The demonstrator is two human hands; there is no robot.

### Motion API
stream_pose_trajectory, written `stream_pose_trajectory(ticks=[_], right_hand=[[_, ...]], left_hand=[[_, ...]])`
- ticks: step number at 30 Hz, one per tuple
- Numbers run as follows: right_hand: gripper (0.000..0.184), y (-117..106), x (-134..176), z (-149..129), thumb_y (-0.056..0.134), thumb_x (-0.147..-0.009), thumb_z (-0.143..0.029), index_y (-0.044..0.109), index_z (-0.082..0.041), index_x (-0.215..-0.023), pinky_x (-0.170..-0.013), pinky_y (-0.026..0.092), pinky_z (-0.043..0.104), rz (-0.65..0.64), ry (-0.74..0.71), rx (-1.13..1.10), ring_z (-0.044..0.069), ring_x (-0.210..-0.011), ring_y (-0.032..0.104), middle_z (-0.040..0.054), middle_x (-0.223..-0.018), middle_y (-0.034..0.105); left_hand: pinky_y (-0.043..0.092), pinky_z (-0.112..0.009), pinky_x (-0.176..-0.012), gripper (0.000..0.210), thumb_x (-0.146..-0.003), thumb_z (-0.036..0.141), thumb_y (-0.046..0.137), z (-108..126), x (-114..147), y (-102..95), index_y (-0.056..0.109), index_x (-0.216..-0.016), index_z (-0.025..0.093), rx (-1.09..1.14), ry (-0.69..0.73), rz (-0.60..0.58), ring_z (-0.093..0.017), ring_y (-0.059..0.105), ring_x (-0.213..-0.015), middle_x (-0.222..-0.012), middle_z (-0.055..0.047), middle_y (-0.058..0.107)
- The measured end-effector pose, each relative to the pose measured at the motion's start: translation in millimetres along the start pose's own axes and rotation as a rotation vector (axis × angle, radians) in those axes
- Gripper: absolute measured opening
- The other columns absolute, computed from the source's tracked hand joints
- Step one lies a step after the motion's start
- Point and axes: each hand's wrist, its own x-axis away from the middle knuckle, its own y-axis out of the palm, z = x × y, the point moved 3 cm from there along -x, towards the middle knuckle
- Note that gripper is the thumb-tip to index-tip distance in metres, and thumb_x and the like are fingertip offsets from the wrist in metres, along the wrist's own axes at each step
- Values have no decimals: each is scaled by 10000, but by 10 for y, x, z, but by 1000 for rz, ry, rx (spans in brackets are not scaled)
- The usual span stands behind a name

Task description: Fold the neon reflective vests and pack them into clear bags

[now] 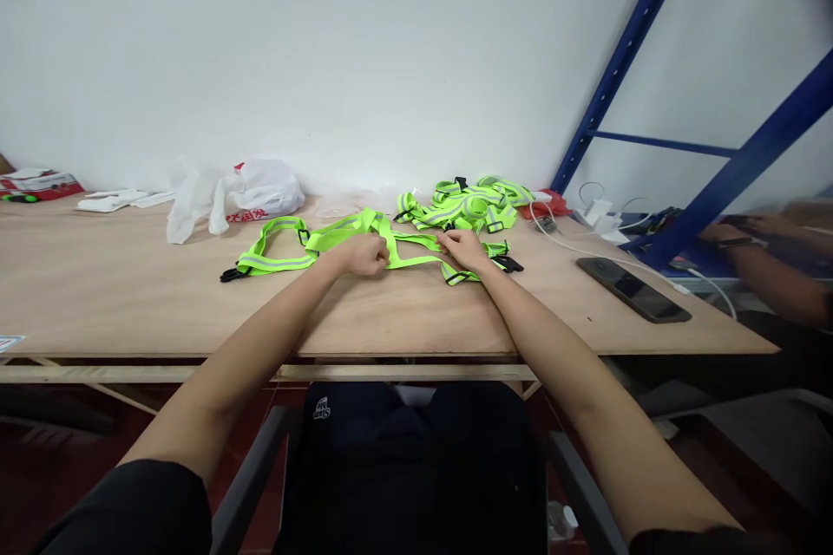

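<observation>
Reflective harness (383, 225) lies spread out, yellow-green, mid-depth on the wooden surface (390, 316). Left hand (365, 255): fingers curled at the central webbing; whether this grip clamps it cannot be told. Right hand (463, 248): grip pinches one harness strap. Pile of similar straps (465, 206): behind, toward the pale wall (390, 61). White plastic bag (270, 188): rear left. Phone (631, 289): right. Blue metal frame (626, 52): far right.
</observation>
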Motion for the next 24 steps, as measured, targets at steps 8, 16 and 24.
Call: stream_pose_trajectory(ticks=[8, 16, 24], right_hand=[[480, -56, -18, 73, 494, -892, -547, 668, -199, -612, -611, 376, 298, 170, -25, 131, 207, -658, 587, 45, -607, 664], [467, -232, 9, -152, 454, -939, -514, 700, -192, -707, -630, 364, 304, 260, -84, 244, 209, -663, 572, 46, -624, 640], [442, -573, 2, -57, 456, -930, -512, 653, -210, -674, -648, 349, 295, 327, 152, 416, 236, -767, 584, 83, -718, 669]], left_hand=[[331, -319, -554, 181, -707, 122, 505, 67, -11, -2, 593, -566, 195, -49, 103, -61, -193, 549, -574, -618, -48, 642], [464, -341, -792, 263, -884, 263, 472, 381, 87, 8, 682, -1025, 193, 28, 186, 126, -237, 631, -879, -993, -87, 704], [354, -436, -1119, 460, -1012, 435, 409, 607, -1, 329, 571, -1387, 224, 164, 434, 28, -294, 495, -1340, -1432, -125, 569]])
